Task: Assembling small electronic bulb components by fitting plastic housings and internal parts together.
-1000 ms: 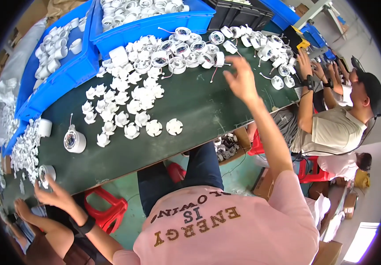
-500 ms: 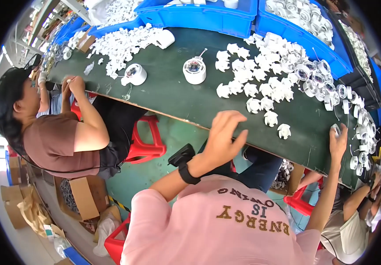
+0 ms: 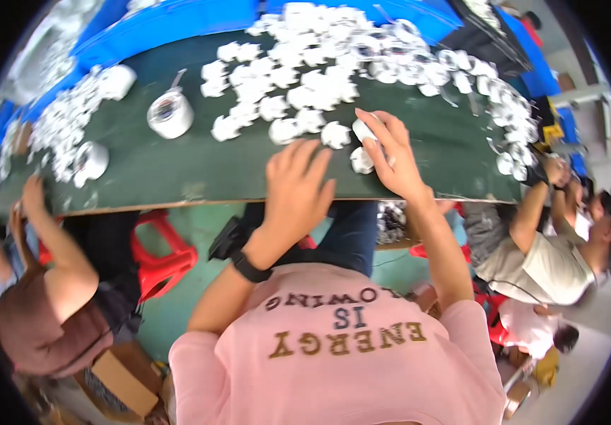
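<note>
My right hand (image 3: 394, 159) is closed round a white, rounded plastic part (image 3: 363, 130), mostly hidden by the fingers. Just below it on the green table lies one white lobed plastic piece (image 3: 361, 161), close to my fingers. My left hand (image 3: 297, 185) is at the table's front edge, fingers spread and nothing in it. A heap of similar white lobed pieces (image 3: 273, 108) spreads beyond both hands. To the left stands a white round housing (image 3: 171, 115) with a dark, detailed top and a short wire.
White round parts with wires (image 3: 465, 64) curve along the right side of the table (image 3: 199, 166). A second round housing (image 3: 91, 161) and small white pieces (image 3: 64, 117) lie left. Blue bins (image 3: 171, 27) line the back. Co-workers sit at both sides, one in a brown shirt (image 3: 50, 312).
The view has swung to the right. My right hand has come from the far right side to the middle with a white part in it. My left hand stays empty near the table edge.
</note>
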A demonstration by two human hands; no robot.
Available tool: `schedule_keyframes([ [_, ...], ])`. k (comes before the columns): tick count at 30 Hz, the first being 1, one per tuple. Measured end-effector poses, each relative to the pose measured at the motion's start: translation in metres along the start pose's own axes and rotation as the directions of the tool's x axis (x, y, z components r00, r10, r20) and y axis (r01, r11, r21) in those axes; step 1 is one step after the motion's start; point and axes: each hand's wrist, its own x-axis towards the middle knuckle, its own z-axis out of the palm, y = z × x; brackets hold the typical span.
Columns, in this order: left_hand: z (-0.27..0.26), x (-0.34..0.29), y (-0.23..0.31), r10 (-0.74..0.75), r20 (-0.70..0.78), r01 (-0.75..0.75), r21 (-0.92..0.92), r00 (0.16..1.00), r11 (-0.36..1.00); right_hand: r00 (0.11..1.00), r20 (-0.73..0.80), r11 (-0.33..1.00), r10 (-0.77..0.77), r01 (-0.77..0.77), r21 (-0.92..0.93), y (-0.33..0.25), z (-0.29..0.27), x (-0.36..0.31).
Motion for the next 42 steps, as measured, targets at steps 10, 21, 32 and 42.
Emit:
schedule_keyframes([
  [10, 0.005, -0.002, 0.016, -0.026, -0.083, 0.019, -0.082, 0.996, 0.996, 0.989, 0.0, 0.913, 0.15, -0.138, 0.384, -0.012, -0.026, -0.034],
  [21, 0.032, 0.005, 0.013, -0.024, -0.135, -0.003, -0.192, 0.991, 0.981, 0.998, 0.013, 0.978, 0.069, -0.07, 0.196, -0.011, -0.012, -0.043],
  [32, 0.027, 0.01, 0.014, -0.05, -0.096, 0.021, -0.279, 0.994, 0.96, 0.999, 0.026, 0.981, 0.018, -0.013, -0.195, -0.02, -0.007, -0.045],
  [42, -0.022, 0.019, 0.029, -0.135, 0.167, 0.212, -0.652, 0.977, 0.728, 0.946, 0.278, 0.937, 0.165, -0.239, 0.256, -0.077, -0.043, 0.005],
])
